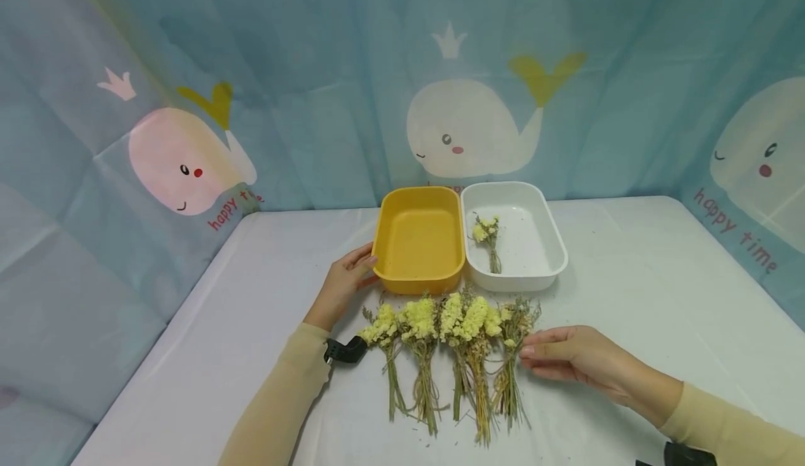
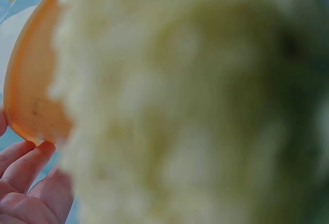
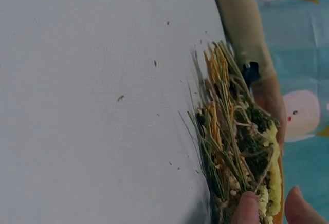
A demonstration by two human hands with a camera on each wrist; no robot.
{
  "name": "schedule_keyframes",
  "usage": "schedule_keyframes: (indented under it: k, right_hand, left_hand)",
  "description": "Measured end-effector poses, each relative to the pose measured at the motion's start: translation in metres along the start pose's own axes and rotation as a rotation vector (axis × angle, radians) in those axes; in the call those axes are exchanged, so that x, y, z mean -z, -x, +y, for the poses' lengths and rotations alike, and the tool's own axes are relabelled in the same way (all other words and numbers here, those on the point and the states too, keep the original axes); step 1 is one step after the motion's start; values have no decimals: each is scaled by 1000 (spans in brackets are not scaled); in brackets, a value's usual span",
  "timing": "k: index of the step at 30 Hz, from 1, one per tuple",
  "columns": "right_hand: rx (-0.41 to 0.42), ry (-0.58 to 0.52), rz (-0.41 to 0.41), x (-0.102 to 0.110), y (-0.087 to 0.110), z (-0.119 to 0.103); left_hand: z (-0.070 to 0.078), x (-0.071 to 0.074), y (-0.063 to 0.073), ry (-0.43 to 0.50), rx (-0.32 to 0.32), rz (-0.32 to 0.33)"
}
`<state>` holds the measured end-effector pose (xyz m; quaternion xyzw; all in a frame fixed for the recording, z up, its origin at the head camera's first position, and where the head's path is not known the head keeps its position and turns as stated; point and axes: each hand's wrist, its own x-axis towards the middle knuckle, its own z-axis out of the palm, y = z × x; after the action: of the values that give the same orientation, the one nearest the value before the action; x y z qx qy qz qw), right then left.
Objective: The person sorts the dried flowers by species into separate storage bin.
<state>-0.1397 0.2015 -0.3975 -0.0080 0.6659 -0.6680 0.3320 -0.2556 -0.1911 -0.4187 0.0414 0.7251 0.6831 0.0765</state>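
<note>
My left hand point(image 1: 344, 276) is at the left side of a yellow tray point(image 1: 420, 288), gripping its edge. In the left wrist view, fingertips point(image 2: 45, 146) meet the tray's outer wall, while a blurred yellow flower head point(image 2: 169, 106) hides most of the view. My right hand point(image 1: 575, 358) is beside the rightmost dried flower bunch point(image 1: 511, 375), thumb and fingers nearly straight, fingertips right at its stems. In the right wrist view, the thumb and a finger stand apart near the bunches point(image 3: 226, 126). Several twine-tied yellow bunches point(image 1: 423, 368) lie in a row before the trays.
A white tray point(image 1: 550, 276) stands against the yellow tray's right side, with a small flower bunch point(image 1: 490, 242) inside at its left. Plant crumbs lie scattered on the white tabletop point(image 1: 629, 263). A blue whale-print curtain point(image 1: 314, 103) hangs behind and at both sides.
</note>
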Motion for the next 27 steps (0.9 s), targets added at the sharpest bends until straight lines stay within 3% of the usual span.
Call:
schedule_keyframes:
  k: [18,27]
  right_hand:
    - [7,-85,-53,-5,-1,11]
    - [-10,-89,-61,-8,-4,12]
  left_hand:
    - [-2,-2,-2,7,1,5]
    - [-3,0,-2,-41,-12,2]
